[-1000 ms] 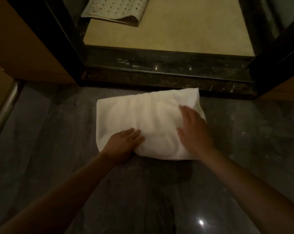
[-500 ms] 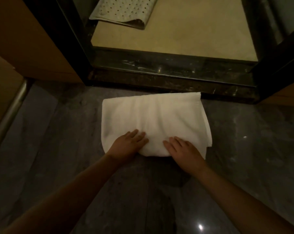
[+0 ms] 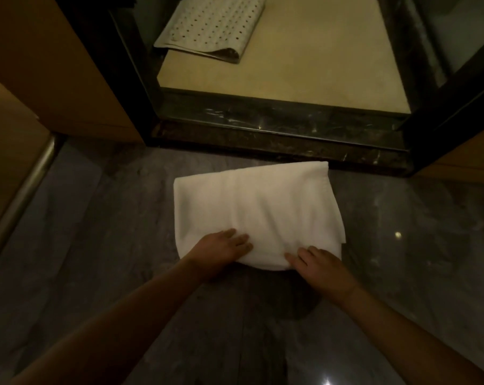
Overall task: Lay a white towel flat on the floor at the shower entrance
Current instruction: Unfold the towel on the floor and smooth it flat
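Centre of the frame: white towel [image 3: 256,212], folded into a rough rectangle, lying on the dark grey marble floor [image 3: 102,245], its far edge just short of the dark stone step [image 3: 277,143] at the shower entrance. Right side of the towel showing layered edges, slightly stepped; near edge rounded and a little bunched between the two hands. Left hand [image 3: 221,250] at lower centre, palm down, fingers spread flat and pressing on the near left part of the towel, gripping nothing. Right hand [image 3: 320,266] just right of it, also palm down and flat, fingertips on the near right edge of the towel, heel of the hand over the floor. Hands near each other but apart, with bare towel between them. Both forearms bare, running in from the lower corners. Beyond the step, pale cream shower floor [image 3: 318,65]; on it at upper centre, a perforated bath mat [image 3: 210,26], partly folded over itself. Tan wall panels at upper left and at far right. Bright reflections on the polished floor at lower right.
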`<state>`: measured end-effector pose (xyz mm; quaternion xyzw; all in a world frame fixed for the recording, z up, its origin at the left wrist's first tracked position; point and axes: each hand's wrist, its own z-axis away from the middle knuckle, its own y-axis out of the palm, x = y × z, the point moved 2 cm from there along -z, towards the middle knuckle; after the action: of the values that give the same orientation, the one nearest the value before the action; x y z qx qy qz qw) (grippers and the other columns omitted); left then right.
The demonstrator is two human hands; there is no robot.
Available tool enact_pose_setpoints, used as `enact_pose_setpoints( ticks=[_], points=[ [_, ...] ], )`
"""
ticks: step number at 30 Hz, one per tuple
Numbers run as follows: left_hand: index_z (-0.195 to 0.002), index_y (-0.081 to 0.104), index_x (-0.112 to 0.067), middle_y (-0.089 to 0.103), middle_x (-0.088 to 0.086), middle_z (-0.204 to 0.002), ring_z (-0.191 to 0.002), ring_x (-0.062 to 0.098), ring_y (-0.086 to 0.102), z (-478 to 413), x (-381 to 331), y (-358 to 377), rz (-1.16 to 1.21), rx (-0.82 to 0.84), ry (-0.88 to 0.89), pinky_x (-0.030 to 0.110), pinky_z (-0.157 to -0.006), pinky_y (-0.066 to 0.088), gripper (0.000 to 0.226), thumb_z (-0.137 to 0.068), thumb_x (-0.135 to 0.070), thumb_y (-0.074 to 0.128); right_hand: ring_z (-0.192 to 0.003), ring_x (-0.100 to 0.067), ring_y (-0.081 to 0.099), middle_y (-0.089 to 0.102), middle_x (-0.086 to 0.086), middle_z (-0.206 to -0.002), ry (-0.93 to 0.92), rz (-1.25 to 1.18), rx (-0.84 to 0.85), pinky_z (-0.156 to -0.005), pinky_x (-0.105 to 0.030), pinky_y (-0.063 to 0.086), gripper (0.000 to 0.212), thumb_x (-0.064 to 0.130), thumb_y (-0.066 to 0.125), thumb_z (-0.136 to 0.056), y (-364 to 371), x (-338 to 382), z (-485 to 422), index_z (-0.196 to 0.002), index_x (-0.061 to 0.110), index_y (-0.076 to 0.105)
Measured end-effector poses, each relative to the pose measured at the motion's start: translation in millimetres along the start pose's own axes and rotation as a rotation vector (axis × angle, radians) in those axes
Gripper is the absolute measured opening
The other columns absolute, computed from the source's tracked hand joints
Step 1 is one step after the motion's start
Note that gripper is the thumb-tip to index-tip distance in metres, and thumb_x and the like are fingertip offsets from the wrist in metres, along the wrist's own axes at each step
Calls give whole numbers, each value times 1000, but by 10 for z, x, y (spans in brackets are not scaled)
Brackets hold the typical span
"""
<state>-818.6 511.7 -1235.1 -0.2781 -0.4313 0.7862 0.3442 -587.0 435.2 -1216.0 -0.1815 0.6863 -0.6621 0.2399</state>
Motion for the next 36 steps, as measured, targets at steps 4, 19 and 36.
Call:
enact_pose_setpoints(
  ticks=[4,19,36],
  points=[
    [-150,13,-24,13,6,-158,-141,29,20,101,-52,59,3,-11,-2,41,-108,33,55,-100,-27,35,-66,-19,63,67,0,-83,80,-45,161,-52,-23,47,52,22,81,-54,2,-32,105,-105,16,72],
    [-141,38,-15,43,10,-144,-126,28,45,264,10,-96,121,-191,-101,40,-98,43,58,-91,-41,52,-102,-26,52,52,-5,-113,366,-67,389,-72,-36,44,43,50,48,-85,28,-414,-52,-117,21,53],
    [-127,44,-19,57,5,-118,-98,26,59,15,-348,-143,97,-272,-181,34,-74,47,61,-80,-59,52,-80,-22,55,61,-3,-93,328,-267,243,-67,-31,39,17,25,53,-77,-307,-482,-396,-93,20,51]
  ],
)
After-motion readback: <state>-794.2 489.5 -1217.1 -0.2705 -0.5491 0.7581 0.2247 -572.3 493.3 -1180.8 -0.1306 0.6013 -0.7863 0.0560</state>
